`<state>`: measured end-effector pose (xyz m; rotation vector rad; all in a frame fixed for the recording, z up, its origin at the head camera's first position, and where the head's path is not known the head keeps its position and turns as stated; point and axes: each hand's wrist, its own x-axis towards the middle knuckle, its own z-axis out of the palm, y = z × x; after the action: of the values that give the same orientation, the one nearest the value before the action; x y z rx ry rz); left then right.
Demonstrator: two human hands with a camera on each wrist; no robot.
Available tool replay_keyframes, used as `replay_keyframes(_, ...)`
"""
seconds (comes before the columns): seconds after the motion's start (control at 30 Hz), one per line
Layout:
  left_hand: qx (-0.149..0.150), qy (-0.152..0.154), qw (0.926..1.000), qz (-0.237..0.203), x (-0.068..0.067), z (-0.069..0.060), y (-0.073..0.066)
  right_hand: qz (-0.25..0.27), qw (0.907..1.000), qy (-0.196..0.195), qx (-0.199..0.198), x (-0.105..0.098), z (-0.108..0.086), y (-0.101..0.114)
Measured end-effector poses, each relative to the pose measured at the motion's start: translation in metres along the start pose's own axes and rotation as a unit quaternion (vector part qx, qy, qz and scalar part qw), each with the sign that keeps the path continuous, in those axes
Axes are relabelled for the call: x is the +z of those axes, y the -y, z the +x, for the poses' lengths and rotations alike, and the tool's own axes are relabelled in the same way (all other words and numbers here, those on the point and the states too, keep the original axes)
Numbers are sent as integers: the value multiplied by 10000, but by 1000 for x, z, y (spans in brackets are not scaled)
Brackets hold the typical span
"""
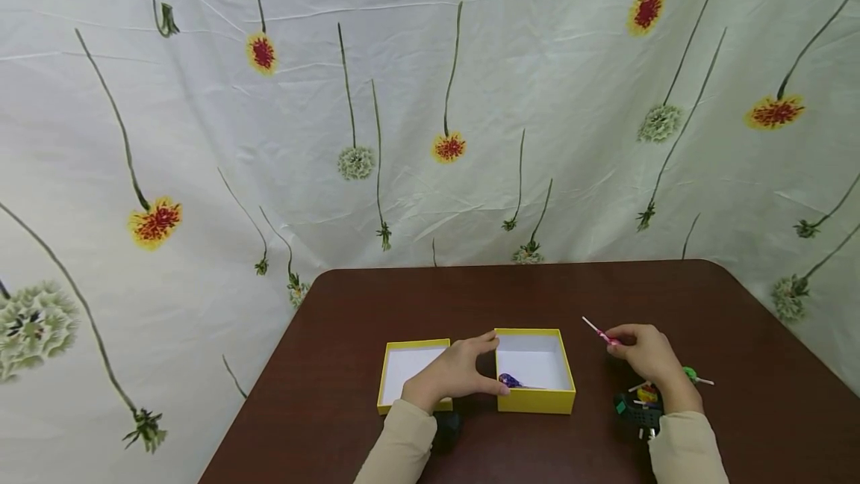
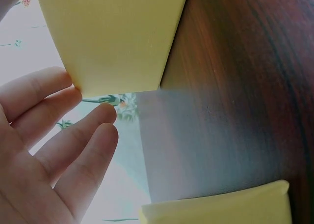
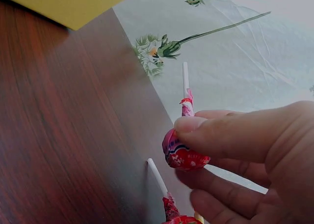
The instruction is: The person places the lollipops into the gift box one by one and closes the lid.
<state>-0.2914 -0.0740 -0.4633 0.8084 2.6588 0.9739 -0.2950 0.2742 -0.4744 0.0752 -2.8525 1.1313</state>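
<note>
My left hand [image 1: 457, 372] spans the left side of an open yellow box [image 1: 535, 401], thumb at the front corner and fingers at the back one. In the left wrist view two fingertips of that hand [image 2: 54, 135] touch a corner of the box [image 2: 113, 42]. A purple-wrapped lollipop [image 1: 508, 379] lies inside, at the front left. To the right of the box, my right hand [image 1: 648, 357] pinches a red and pink lollipop [image 3: 186, 153] between thumb and fingers, its white stick pointing away.
A shallow yellow tray or lid [image 1: 381, 387] with a white inside sits left of the box. Under the right forearm stands a dark basket [image 1: 628, 411] holding several lollipops; a green lollipop [image 1: 690, 373] shows beyond the wrist. A dark object [image 1: 446, 430] lies by the left wrist.
</note>
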Motion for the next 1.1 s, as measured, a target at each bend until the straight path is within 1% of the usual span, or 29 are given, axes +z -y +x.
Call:
replay_keyframes(0.37, -30, 42, 10000, 38, 0, 0, 1, 102, 9999, -35, -31, 0, 0, 4)
replay_keyframes(0.5, -20, 47, 10000, -6, -1, 1, 1, 120, 9998, -97, -125, -1, 0, 6)
replay_keyframes(0.6, 1, 33, 10000, 20, -1, 1, 0, 293, 9994, -104, -142, -1, -1, 8)
replay_keyframes(0.77, -44, 41, 10000, -12, 0, 0, 1, 570, 9983, -71, -24, -1, -1, 11)
replay_keyframes(1.1, -18, 44, 10000, -76, 0, 0, 0, 521, 9983, -251, -91, -4, 1, 16)
